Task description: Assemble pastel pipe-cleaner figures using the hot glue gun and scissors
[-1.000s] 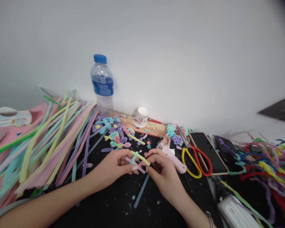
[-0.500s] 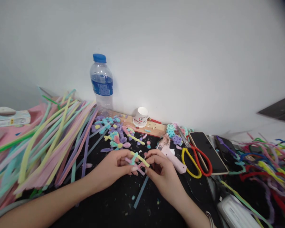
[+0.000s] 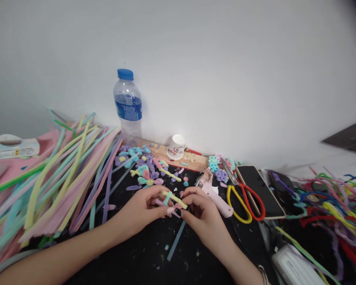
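Observation:
Between my two hands is a small pipe-cleaner piece (image 3: pixel 175 200) in yellow, teal and pink. My left hand (image 3: pixel 148 206) has its fingers and thumb closed on the piece's left part. From the right, my right hand (image 3: pixel 201 209) pinches its other end. Below them a translucent glue stick (image 3: pixel 176 241) lies on the black mat (image 3: pixel 142 257). A pink glue gun (image 3: pixel 215 198) rests just beyond my right hand, with yellow-and-red-handled scissors (image 3: pixel 245 202) beside it. Small pipe-cleaner shapes (image 3: pixel 145 170) are heaped beyond my left hand.
Long pastel pipe cleaners (image 3: pixel 68 174) spread over the left side. A plastic bottle (image 3: pixel 128 107) and a paper cup (image 3: pixel 176 146) stand near the wall. To the right are a phone (image 3: pixel 259 192), a white device (image 3: pixel 296 263) and tangled bright pipe cleaners (image 3: pixel 338 209).
The fingers of my left hand have shifted slightly around the piece, and its teal part has tilted a little. My right hand stays nearly in place.

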Tool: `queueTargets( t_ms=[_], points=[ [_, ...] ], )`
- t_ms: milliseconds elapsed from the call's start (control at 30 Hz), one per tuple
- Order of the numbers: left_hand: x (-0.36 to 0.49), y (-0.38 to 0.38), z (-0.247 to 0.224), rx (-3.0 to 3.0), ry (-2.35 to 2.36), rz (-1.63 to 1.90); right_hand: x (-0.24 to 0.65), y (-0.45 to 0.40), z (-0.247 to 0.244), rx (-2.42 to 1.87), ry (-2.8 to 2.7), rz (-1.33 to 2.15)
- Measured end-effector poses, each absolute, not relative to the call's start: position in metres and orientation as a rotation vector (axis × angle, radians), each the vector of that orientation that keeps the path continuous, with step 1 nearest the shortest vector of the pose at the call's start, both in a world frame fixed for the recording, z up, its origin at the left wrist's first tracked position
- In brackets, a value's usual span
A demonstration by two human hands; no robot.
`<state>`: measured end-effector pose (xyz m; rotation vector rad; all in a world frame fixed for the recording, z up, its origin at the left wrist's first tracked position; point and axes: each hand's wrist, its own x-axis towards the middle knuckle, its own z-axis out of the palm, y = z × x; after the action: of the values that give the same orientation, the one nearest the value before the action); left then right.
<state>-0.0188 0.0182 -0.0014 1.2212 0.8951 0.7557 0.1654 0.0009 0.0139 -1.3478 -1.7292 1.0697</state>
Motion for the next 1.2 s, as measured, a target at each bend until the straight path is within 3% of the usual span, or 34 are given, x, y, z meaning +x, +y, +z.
queueTargets(
  t_ms=[433,867,1067,1200],
  points=[
    [-0.020,0.022,-0.001,1.103,1.075,0.835,0.171,0.003,0.021,-1.333,-1.748,1.013],
    [-0.024,0.022,0.004,1.058,1.089,0.925,0.218,0.010,0.024,-1.701,-1.896,0.110],
    [-0.026,0.022,0.007,1.110,1.148,1.029,0.218,-0.002,0.007,-2.024,-1.971,0.012],
    [-0.026,0.022,0.011,1.066,1.168,1.045,0.222,0.002,0.002,-2.022,-1.995,0.126]
  ],
)
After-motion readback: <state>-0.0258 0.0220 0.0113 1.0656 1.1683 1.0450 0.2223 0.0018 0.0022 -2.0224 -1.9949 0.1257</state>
